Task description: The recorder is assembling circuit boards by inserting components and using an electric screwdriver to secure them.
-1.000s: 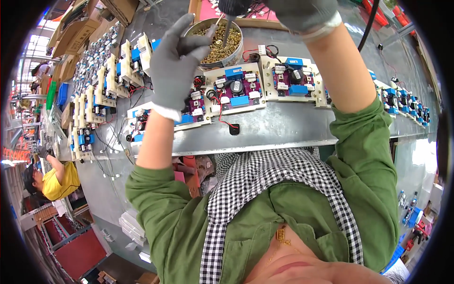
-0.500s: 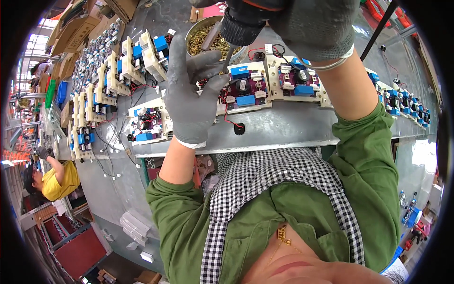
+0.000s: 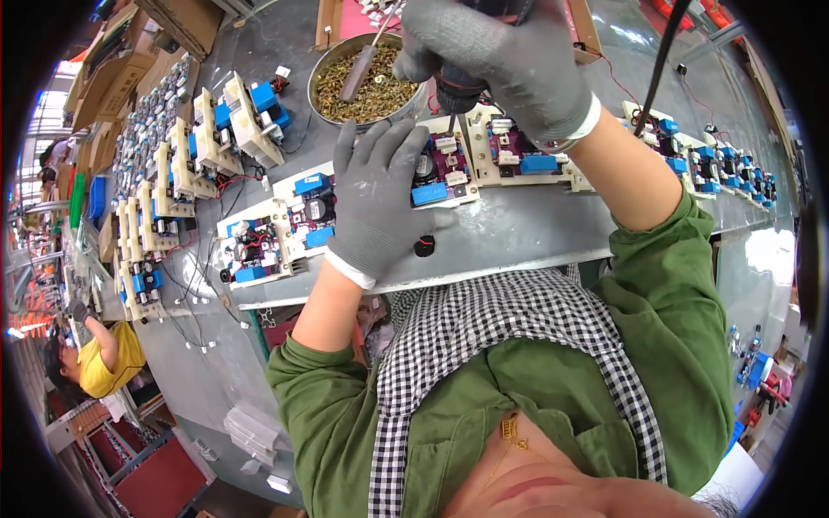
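My left hand point(image 3: 377, 200), in a grey glove, lies flat with fingers stretched over a purple circuit board point(image 3: 446, 164) in a cream plastic frame; its palm hides part of the board. My right hand point(image 3: 527, 73), gloved too, is wrapped round a black power screwdriver point(image 3: 459, 89). The tool points down, and its thin bit reaches the board's right side near the frame edge; the exact contact point is too small to make out. Blue block components point(image 3: 429, 194) sit on the board. Just behind my left fingers stands a round metal bowl point(image 3: 314, 97) of small brass-coloured screws point(image 3: 380, 95).
A hand screwdriver point(image 3: 358, 74) rests across the bowl. More framed boards point(image 3: 259, 246) extend left and right along the bench point(image 3: 518, 224). Upright frames point(image 3: 216, 134) with loose wires stand at left. A dark cable point(image 3: 665, 60) hangs at right. A person in yellow point(image 3: 112, 363) works far left.
My left hand has gone from raised, curled fingers near the bit to lying flat on the board. The power screwdriver has moved right and nearer, its bit now over the board's right side.
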`<state>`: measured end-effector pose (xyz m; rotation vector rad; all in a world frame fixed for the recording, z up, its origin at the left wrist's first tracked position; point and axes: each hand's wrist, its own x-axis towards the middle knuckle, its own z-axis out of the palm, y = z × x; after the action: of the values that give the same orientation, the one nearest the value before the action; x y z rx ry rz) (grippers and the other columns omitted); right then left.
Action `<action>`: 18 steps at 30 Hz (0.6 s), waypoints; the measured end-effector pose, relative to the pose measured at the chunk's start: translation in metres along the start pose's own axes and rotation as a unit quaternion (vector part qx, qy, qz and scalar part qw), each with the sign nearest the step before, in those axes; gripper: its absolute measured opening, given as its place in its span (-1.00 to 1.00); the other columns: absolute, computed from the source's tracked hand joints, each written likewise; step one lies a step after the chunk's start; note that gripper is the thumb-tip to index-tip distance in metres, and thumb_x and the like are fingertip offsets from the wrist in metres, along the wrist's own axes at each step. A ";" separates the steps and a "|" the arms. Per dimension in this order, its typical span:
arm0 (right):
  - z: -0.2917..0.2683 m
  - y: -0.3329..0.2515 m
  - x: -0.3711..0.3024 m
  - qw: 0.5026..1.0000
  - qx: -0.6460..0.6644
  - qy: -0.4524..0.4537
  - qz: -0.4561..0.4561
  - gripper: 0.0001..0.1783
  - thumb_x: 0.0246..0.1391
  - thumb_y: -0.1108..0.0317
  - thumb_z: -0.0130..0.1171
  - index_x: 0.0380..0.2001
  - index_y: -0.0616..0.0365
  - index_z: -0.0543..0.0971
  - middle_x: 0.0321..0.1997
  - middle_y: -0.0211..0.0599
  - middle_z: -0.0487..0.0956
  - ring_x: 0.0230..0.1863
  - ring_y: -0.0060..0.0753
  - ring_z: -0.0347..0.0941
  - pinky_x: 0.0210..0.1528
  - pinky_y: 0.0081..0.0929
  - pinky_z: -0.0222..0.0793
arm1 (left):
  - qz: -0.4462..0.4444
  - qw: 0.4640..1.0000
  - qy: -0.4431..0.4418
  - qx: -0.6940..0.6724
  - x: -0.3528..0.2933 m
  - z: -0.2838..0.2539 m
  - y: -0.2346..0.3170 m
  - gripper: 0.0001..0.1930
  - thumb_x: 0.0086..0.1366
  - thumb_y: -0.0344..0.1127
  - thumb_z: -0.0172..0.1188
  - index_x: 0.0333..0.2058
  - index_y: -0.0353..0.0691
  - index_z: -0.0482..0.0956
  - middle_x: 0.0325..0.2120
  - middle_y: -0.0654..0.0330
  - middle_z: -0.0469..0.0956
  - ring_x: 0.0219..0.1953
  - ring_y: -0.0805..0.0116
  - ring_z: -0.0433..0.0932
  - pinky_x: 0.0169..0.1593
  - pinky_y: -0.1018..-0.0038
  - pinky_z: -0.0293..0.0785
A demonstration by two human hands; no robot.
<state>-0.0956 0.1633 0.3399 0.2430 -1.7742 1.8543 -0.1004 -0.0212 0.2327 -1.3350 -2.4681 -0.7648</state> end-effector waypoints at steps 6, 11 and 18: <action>-0.010 -0.009 0.001 0.983 -0.027 -0.001 0.181 -0.75 -0.04 0.50 0.43 -0.28 0.18 0.58 -0.48 -0.40 0.64 -0.42 -0.53 0.61 -0.32 -0.50 0.53 | -0.007 1.000 -0.011 0.009 -0.003 0.008 -0.002 -0.08 -0.18 0.18 0.54 0.17 -0.14 0.54 0.12 0.11 0.56 0.19 0.09 0.50 0.42 0.00 0.16; -0.006 0.013 -0.004 0.995 0.012 0.019 0.099 -0.81 -0.03 0.50 0.41 -0.34 0.16 0.59 -0.46 -0.39 0.65 -0.41 -0.54 0.61 -0.31 -0.49 0.53 | -0.013 1.000 -0.006 -0.013 -0.002 0.006 -0.001 -0.09 -0.21 0.16 0.56 0.16 -0.13 0.55 0.11 0.10 0.56 0.19 0.09 0.51 0.41 0.00 0.18; -0.007 0.024 -0.003 0.990 0.082 -0.011 0.115 -0.70 -0.04 0.52 0.41 -0.22 0.17 0.56 -0.41 -0.40 0.65 -0.38 -0.54 0.61 -0.30 -0.49 0.53 | -0.033 0.999 -0.017 -0.013 0.000 0.001 0.003 -0.14 -0.21 -0.02 0.61 0.16 -0.12 0.56 0.13 0.14 0.56 0.21 0.03 0.48 0.41 0.02 0.20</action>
<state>-0.1037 0.1697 0.3176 0.1249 -1.7264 2.1722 -0.0981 -0.0192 0.2330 -1.2917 -2.5480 -0.7992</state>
